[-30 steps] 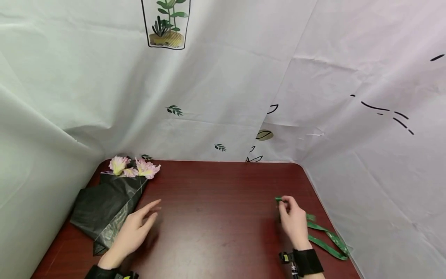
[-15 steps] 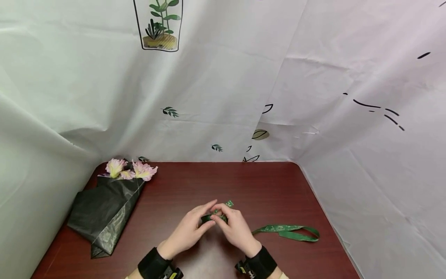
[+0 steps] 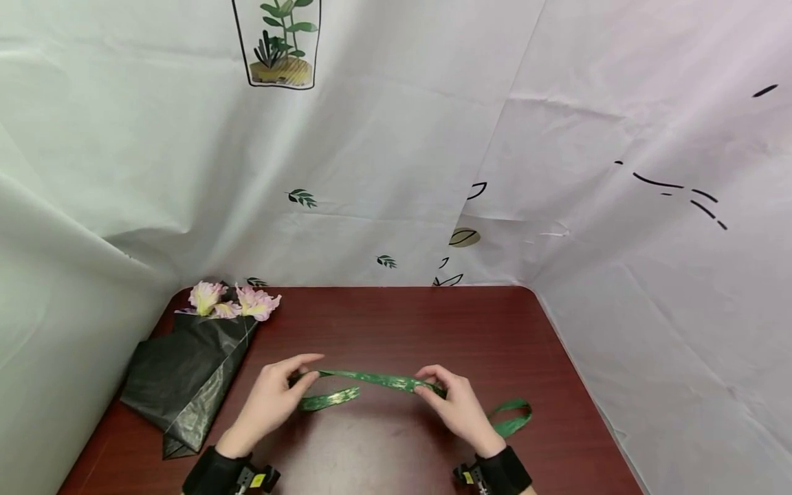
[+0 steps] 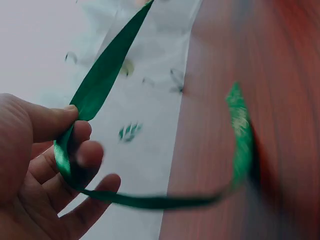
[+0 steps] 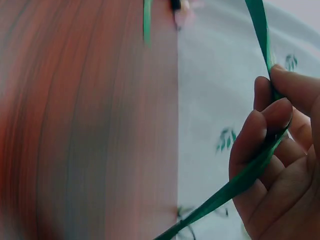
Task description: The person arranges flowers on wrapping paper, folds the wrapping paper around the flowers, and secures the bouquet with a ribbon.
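A green ribbon (image 3: 377,379) with pale gold markings stretches between both hands above the table. My left hand (image 3: 271,397) pinches it between thumb and forefinger; in the left wrist view the ribbon (image 4: 102,82) rises from that pinch. Its loose end curls below the fingers and points back to the right. My right hand (image 3: 454,405) pinches the ribbon farther along. In the right wrist view the ribbon (image 5: 230,192) runs on across the palm side of the fingers and trails down. A loop of the trailing part shows on the table beyond the right wrist.
At the left of the dark red table (image 3: 396,330) lies a bouquet wrapped in black paper (image 3: 179,378), with pink and yellow flowers (image 3: 256,301) at its top. A white printed cloth (image 3: 371,151) hangs behind the table and along its sides.
My right hand has carried the ribbon from the right side to the middle, where both hands met. They have since drawn apart, with the ribbon spread between them.
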`<state>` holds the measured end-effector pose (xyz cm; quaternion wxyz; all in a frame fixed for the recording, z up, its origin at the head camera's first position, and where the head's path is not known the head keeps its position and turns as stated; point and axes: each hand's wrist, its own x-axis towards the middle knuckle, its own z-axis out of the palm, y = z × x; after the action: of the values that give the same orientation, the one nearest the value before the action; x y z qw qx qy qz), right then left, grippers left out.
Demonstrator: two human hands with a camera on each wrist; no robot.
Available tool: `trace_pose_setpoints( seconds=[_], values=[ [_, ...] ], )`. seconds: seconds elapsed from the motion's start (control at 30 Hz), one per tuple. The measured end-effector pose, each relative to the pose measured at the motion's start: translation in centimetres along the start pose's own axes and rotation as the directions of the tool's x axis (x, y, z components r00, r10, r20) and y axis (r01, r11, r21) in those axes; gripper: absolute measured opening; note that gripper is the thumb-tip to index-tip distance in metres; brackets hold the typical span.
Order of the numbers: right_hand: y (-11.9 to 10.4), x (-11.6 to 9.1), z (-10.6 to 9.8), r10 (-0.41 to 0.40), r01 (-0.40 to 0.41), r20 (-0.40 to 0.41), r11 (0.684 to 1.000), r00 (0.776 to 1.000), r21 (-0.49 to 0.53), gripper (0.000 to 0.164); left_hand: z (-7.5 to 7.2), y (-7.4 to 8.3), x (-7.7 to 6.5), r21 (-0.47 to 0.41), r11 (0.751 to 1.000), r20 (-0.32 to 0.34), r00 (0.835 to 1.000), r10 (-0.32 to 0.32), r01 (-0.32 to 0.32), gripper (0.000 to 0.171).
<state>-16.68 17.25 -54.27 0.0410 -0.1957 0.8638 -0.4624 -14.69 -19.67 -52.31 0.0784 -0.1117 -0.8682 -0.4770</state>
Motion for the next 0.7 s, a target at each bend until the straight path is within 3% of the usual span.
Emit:
trace_pose_setpoints(
  seconds=[0.17,0.4,0.5,0.6,0.7],
  values=[
    [1.1,-0.7,-1.9,0.022,-0.022,0.003,1.000,1.000,-0.018,0.032,-2.1,-1.1,-0.5,0.133,0.986,-0.062,0.994,-0.094,0.101,0.028],
    [1.6,-0.9,-3.4,0.024,-0.019,0.070,0.997,0.997,-0.081,0.036,-4.0,-2.1,-1.2,0.370,0.886,-0.054,0.958,-0.280,0.280,0.033],
    [1.9,-1.1,-4.0,0.014,-0.009,0.051,0.995,0.999,-0.102,0.026,-4.9,-2.4,-1.3,0.396,0.856,-0.034,0.937,-0.348,0.332,0.034],
    [2.4,-1.3,-5.1,0.019,-0.016,0.031,0.995,0.999,-0.096,0.016,-5.9,-2.7,-1.4,0.384,0.849,0.020,0.916,-0.400,0.363,0.036],
    [3.1,-1.7,-6.8,0.047,-0.046,0.014,0.996,0.999,-0.081,0.010,-7.0,-3.3,-1.4,0.386,0.833,0.084,0.884,-0.460,0.396,0.033]
  ],
)
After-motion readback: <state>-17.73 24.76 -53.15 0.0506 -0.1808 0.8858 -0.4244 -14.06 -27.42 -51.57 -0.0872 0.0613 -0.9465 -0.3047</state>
